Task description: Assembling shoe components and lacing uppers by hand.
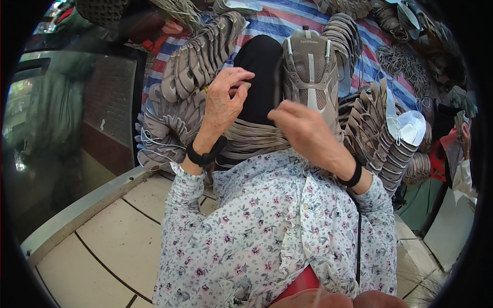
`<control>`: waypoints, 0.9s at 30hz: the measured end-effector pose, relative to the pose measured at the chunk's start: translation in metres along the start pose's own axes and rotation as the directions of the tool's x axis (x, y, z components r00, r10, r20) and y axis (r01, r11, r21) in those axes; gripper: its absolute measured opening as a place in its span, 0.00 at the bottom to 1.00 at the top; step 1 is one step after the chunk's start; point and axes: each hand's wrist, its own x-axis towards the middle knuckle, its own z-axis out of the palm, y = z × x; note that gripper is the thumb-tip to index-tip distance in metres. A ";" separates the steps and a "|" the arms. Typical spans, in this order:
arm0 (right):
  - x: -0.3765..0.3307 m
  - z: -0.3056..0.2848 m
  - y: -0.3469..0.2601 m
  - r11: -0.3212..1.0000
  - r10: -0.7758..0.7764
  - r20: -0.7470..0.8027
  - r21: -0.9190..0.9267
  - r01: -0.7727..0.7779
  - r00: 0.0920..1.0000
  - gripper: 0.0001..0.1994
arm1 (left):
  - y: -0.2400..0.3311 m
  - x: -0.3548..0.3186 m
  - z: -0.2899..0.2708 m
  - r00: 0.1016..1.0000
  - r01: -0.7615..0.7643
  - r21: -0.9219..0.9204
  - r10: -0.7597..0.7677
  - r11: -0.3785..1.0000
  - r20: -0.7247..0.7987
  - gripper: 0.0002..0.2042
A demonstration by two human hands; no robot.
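Observation:
Over a smooth black rounded shape in front of me, both my hands are raised. My left hand is at its left side, thumb and fingers drawn together; anything in the pinch is too small to make out. Lower down at its right, my right hand has its fingers closed. A thin, blurred dark strip rises above those fingers, and I cannot tell what it is. A grey-brown mesh shoe upper with pale stripes lies just beyond my right hand. Below the black shape, a stack of taupe shoe pieces rests against my lap.
Rows of nested shoe uppers stand on a striped sheet. More stacked uppers are at right, beside a heap of laces. A glass panel borders the left. At far right, another person's hand holds something.

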 end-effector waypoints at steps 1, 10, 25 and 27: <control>0.000 0.009 0.002 0.995 0.024 0.089 -0.094 -0.016 0.996 0.09 | -0.002 -0.004 -0.001 1.000 0.000 0.001 0.000 1.000 -0.018 0.11; 0.001 0.034 0.010 0.955 0.099 0.185 -0.295 -0.041 0.978 0.02 | -0.011 -0.049 -0.006 0.991 0.076 -0.025 -0.078 0.997 -0.110 0.08; -0.002 0.032 0.019 0.985 0.138 -0.024 0.106 -0.135 0.990 0.04 | 0.008 -0.057 0.003 0.996 0.084 0.001 -0.084 0.996 0.007 0.10; -0.001 0.024 0.018 0.922 0.216 -0.040 0.336 -0.191 0.976 0.05 | 0.012 -0.055 0.007 0.997 -0.023 0.069 0.018 0.997 0.069 0.13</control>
